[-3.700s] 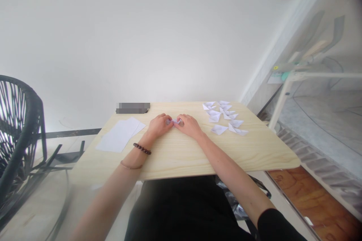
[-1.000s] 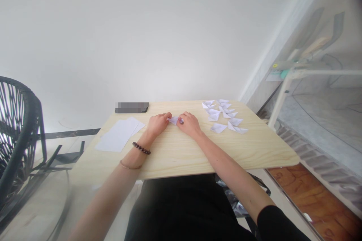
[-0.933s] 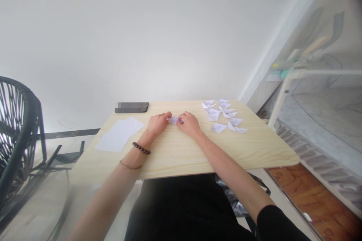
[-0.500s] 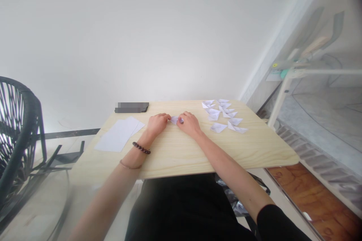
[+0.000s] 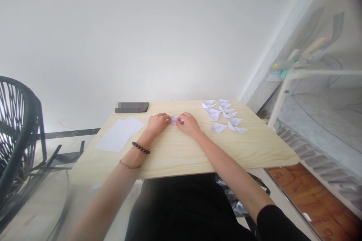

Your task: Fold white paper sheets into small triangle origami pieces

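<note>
Between my hands, over the middle of the wooden table (image 5: pixel 175 158), is a small piece of folded white paper (image 5: pixel 174 120). My left hand (image 5: pixel 158 123) pinches its left end, thumb and fingers closed. The right end is gripped by my right hand (image 5: pixel 189 122), whose curled fingers hide part of it. Several folded paper boats (image 5: pixel 218 128) stand in loose rows to the right of my right hand. Left of my left hand lie flat white paper sheets (image 5: pixel 117 135), overlapping one another.
A dark flat object (image 5: pixel 131 107), partly blurred out, lies at the table's back left by the white wall (image 5: pixel 169 45). A dark woven chair (image 5: pixel 25 120) stands at the left. To the right is a white metal frame (image 5: pixel 279 99).
My fingers have shifted very slightly on the folded paper, which shows a little flatter between them. The boats and sheets stay where they were.
</note>
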A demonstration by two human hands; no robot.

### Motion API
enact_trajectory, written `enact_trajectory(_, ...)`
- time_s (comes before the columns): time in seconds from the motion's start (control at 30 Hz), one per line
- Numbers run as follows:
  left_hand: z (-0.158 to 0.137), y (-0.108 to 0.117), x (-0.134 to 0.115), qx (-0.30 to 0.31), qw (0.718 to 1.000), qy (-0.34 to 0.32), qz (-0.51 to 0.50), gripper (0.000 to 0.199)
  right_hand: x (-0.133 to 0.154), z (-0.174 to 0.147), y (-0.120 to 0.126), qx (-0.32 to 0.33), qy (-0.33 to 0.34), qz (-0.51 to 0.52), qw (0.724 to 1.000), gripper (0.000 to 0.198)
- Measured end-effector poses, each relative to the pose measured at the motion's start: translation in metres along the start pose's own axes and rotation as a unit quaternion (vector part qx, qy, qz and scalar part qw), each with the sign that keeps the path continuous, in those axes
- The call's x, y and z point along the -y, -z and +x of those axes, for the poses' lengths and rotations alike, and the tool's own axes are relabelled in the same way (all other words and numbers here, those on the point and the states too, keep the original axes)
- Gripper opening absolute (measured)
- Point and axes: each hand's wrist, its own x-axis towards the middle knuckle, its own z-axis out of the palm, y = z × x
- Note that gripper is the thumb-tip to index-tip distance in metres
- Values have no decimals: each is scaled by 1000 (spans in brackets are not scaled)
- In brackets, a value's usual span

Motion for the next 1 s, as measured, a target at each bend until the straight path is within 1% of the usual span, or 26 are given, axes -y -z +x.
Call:
enact_trajectory(0.13, 1, -2, 3, -8, 1000, 7, 1, 19, -2, 1, 1, -7, -5, 34, 999, 17)
enact_trajectory(0.23, 1, -3, 3, -4, 1000, 22, 8, 20, -3, 1, 3, -2, -23, 51, 998, 22)
enact_trajectory(0.33, 1, -2, 3, 1, 999, 31, 13, 20, -4, 1, 5, 5, -20, 56, 998, 25)
enact_trajectory(0.63, 1, -5, 5, -16, 999, 18, 26, 19, -7, 1, 2, 2, 6, 26, 1000, 14)
enact_trajectory(0.73, 2, -6, 7, -21, 999, 13, 27, 19, -8, 2, 1, 1, 10, 20, 1000, 13)
enact_trajectory(1.0, 2, -7, 9, -13, 1000, 9, 2, 19, -8, 1, 0, -4, -9, 40, 999, 26)
